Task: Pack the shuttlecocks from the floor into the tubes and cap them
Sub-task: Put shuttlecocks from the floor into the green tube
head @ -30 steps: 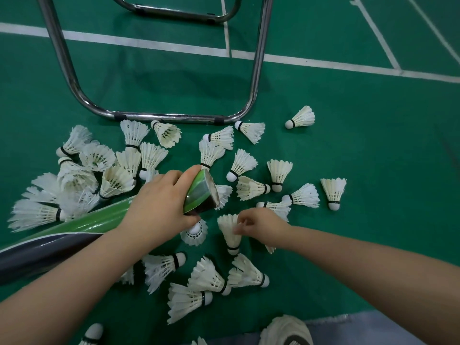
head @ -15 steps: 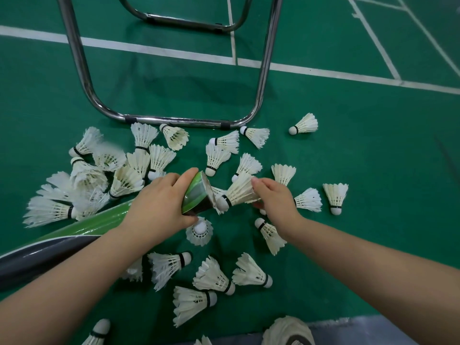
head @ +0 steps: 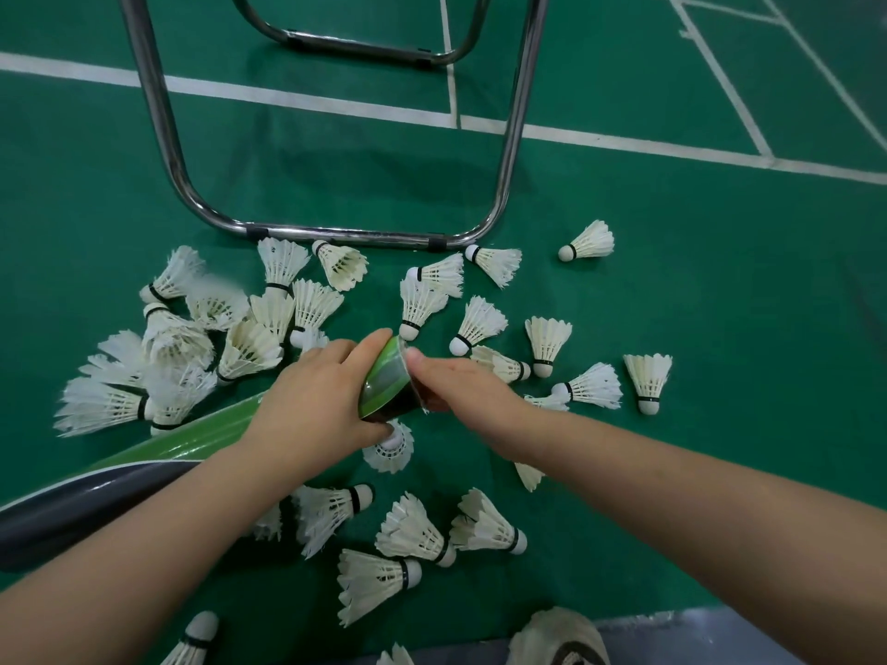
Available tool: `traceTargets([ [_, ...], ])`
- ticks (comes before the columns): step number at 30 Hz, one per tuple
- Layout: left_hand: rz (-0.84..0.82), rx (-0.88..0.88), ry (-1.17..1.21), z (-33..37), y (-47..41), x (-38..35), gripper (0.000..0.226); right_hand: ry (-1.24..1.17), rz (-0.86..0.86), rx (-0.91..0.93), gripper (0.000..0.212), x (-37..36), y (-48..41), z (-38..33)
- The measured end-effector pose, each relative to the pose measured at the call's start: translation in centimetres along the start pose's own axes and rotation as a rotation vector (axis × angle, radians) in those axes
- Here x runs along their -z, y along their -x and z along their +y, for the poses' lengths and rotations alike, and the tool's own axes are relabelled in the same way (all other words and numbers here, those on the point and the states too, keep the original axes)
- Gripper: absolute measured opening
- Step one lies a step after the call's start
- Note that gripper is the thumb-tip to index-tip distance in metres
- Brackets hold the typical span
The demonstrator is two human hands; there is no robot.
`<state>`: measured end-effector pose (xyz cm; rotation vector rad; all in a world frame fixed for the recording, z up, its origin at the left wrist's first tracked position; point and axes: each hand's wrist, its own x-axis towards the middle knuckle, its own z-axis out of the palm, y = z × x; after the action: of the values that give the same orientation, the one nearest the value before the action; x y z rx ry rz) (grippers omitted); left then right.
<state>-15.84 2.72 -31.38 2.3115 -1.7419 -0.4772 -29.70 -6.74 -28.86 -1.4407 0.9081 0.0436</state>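
A long green and dark tube [head: 384, 382] lies slanted across the floor, its open end raised to the centre. My left hand [head: 312, 405] grips the tube just behind that mouth. My right hand [head: 461, 391] is against the mouth, thumb on the rim and fingertips inside; the shuttlecock it carries is hidden in the tube. Several white feather shuttlecocks lie loose on the green floor: a heap at the left [head: 192, 338], scattered ones at the right [head: 547, 343], and more below my arms [head: 413, 530].
A chrome tube chair frame [head: 336, 231] stands on the floor just beyond the shuttlecocks, with a second frame [head: 365, 43] behind it. White court lines [head: 624, 144] cross the green floor. A shoe toe [head: 557, 635] and a grey strip [head: 696, 635] show at the bottom edge.
My right hand picked a shuttlecock off the floor, brought it cork-first to the tube mouth and has pushed it inside. My left hand kept hold of the tube.
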Motion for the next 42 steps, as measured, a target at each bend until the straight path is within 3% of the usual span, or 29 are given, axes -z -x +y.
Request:
traceTargets([
  [7,0.006,-0.088,0.022,1.8,0.1,0.6,0.095,0.061,-0.361,-0.047,0.027,1.0,-0.1,-1.1],
  [11,-0.025,-0.121,0.001,2.7,-0.9,0.7,0.094,0.015,-0.369,-0.041,0.024,1.9,0.0,-1.0],
  [14,-0.05,-0.137,-0.005,3.7,-2.3,0.8,0.096,-0.103,-0.212,-0.014,0.013,2.7,-0.1,-0.2],
  [17,-0.061,-0.149,0.003,4.6,-3.9,0.7,0.098,-0.104,-0.062,0.007,0.042,4.4,-0.4,0.7],
  [22,-0.048,-0.116,-0.04,4.8,-6.4,0.3,0.096,-0.025,0.255,0.086,0.031,10.2,-0.7,2.3],
  [24,-0.062,-0.092,-0.064,4.7,-7.1,-0.2,0.097,0.165,0.452,0.033,0.02,13.1,-1.8,4.4],
  [26,-0.073,-0.079,-0.07,4.6,-7.6,-0.8,0.098,0.508,0.538,-0.064,0.028,15.5,-3.0,6.5],
  [31,-0.095,-0.051,-0.056,4.7,-8.5,-1.5,0.101,0.92,0.446,-0.052,0.054,17.7,-5.5,7.9],
  [37,-0.111,-0.021,-0.064,4.4,-9.1,-1.7,0.102,1.373,0.067,0.397,0.063,14.4,-7.0,7.5],
  [42,-0.116,-0.015,-0.055,3.7,-9.2,-1.5,0.102,1.489,-0.07,0.425,0.047,13.5,-8.2,6.8],
])
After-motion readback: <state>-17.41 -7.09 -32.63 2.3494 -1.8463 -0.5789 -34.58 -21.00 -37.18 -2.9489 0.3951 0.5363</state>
